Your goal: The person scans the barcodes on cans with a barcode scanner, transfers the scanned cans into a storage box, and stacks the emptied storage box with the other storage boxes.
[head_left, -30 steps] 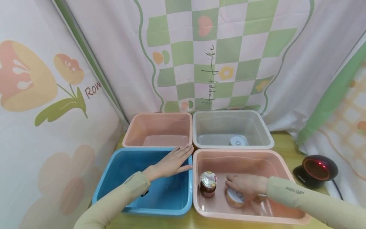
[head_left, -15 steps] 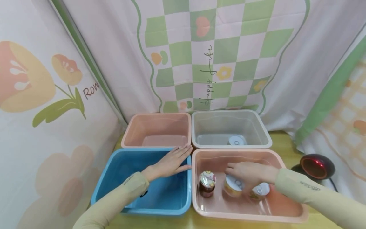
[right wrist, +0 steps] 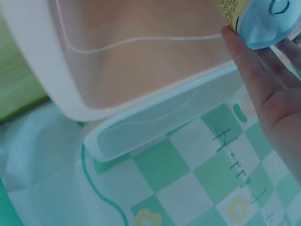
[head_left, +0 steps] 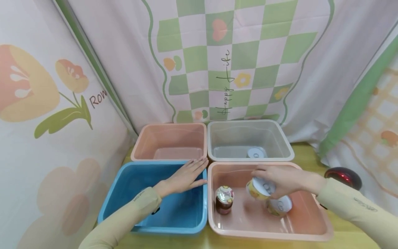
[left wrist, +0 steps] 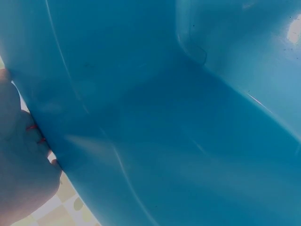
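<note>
My right hand [head_left: 280,180] grips a yellow-labelled tin can [head_left: 258,190] with a pull-ring lid, tilted and raised inside the front pink bin [head_left: 264,235]. In the right wrist view, fingers and thumb hold the same can [right wrist: 268,21] near its silvery lid. Below and beside that hand, a second can [head_left: 281,206] sits in the bin, partly covered by the hand. At the bin's left side stands a dark glass jar [head_left: 224,200] with a flowery lid. My left hand [head_left: 186,176] rests with straight fingers on the right rim of the blue bin [head_left: 152,230].
Behind are another pink bin [head_left: 169,159] and a grey-white bin [head_left: 214,141] with a can [head_left: 256,153] in it. A dark device [head_left: 343,177] with red lights stands right, partly behind my forearm. Patterned curtains [head_left: 217,62] hang close behind and at both sides.
My right hand has taken hold of the can and lifted it off the pink bin's floor, tilting it. The second can has come more into view. The left hand stays on the rim.
</note>
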A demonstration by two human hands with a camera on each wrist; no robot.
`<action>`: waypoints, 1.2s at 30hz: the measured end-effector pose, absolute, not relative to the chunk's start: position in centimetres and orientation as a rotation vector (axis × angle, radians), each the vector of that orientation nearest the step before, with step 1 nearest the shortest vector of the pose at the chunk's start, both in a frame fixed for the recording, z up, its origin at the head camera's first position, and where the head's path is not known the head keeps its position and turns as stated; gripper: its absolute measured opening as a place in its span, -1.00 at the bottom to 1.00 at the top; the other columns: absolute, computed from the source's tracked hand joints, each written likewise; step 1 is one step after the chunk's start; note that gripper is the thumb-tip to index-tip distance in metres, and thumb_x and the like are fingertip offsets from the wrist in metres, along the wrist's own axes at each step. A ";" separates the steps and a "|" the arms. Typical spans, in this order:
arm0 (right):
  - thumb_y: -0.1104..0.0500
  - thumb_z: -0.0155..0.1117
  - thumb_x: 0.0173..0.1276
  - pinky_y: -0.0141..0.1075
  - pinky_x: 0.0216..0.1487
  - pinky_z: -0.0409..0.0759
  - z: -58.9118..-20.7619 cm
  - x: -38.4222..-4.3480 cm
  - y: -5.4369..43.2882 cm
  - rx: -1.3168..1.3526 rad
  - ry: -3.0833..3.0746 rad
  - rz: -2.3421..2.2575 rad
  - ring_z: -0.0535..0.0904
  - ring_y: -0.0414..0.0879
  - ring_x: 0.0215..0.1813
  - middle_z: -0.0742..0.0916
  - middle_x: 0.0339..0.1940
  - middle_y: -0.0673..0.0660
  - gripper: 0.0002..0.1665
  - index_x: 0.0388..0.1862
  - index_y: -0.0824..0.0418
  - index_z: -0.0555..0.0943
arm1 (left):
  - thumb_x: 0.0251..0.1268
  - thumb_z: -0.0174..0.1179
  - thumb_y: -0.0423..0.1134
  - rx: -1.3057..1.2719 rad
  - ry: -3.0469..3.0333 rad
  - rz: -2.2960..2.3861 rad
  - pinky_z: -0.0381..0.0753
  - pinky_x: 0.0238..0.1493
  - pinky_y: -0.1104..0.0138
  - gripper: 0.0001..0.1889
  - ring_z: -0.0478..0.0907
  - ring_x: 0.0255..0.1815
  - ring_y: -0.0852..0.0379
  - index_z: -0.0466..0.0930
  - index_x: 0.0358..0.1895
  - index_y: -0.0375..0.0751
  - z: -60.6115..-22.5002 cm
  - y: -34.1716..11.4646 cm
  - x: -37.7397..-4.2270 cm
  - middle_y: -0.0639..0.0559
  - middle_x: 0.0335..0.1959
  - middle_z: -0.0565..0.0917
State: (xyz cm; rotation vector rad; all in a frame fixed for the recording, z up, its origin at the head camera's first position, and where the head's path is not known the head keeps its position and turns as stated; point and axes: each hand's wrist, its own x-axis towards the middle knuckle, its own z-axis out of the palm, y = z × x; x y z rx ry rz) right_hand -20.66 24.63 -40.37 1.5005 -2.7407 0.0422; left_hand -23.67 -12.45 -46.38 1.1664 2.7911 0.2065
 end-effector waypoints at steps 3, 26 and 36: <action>-0.12 0.66 -0.20 -0.27 -0.13 0.68 -39.6 -20.5 25.3 1.456 -2.740 0.043 0.61 -0.15 -0.04 0.64 0.08 0.04 -0.05 0.24 0.14 0.57 | 0.52 -0.18 0.26 1.166 2.789 0.215 -0.11 0.69 0.09 -0.19 -0.14 0.69 0.05 -0.18 0.62 -0.08 -46.4 -12.4 -23.6 0.05 0.67 -0.09; 0.12 0.66 -0.49 -0.49 -0.40 0.51 -37.2 -19.5 32.0 1.220 -2.637 0.228 0.47 -0.44 -0.26 0.60 -0.05 -0.11 -0.02 0.11 0.14 0.52 | 0.53 -0.14 0.22 1.191 2.789 0.231 -0.05 0.68 0.05 -0.21 -0.11 0.68 0.02 -0.13 0.62 -0.12 -46.1 -12.3 -23.4 -0.01 0.66 -0.05; 0.07 0.70 -0.50 -0.43 -0.32 0.63 -36.9 -19.4 35.0 1.175 -2.578 0.156 0.53 -0.42 -0.23 0.61 -0.01 -0.05 0.02 0.12 0.17 0.52 | 0.52 -0.17 0.26 1.149 2.782 0.205 -0.12 0.69 0.09 -0.20 -0.17 0.69 0.07 -0.17 0.62 -0.07 -46.3 -12.3 -23.5 0.05 0.67 -0.10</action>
